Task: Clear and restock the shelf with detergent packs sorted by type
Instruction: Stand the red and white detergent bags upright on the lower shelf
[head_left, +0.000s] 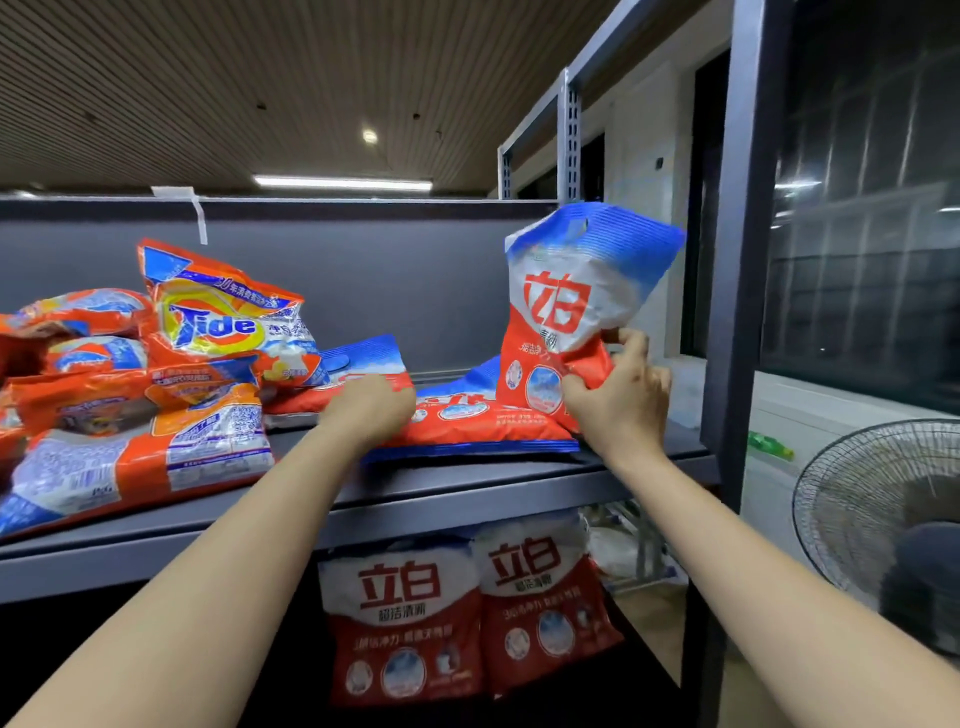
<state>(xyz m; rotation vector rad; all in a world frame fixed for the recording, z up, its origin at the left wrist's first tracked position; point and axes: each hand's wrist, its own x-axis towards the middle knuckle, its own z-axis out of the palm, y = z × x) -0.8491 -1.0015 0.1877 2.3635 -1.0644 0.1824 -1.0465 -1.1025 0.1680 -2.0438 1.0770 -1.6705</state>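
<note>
Two red-and-white packs (467, 613) on the lower shelf are partly cut off by the shelf (467, 499) above. The left hand (370, 410) presses down on a flat pack (467, 415); its fingers are hidden. The right hand (621, 389) pinches the lower edge of an upright pack (571, 301). Orange packs (156, 374) pile at far left.

Both bare forearms reached up and forward, well apart at the elbows and drawing closer toward the wrists. The left hand (370, 410) lay knuckles up, its fingers bent downward at the tips. The right hand (621, 387) stood higher, thumb raised and fingers curled in a firm pinch.
</note>
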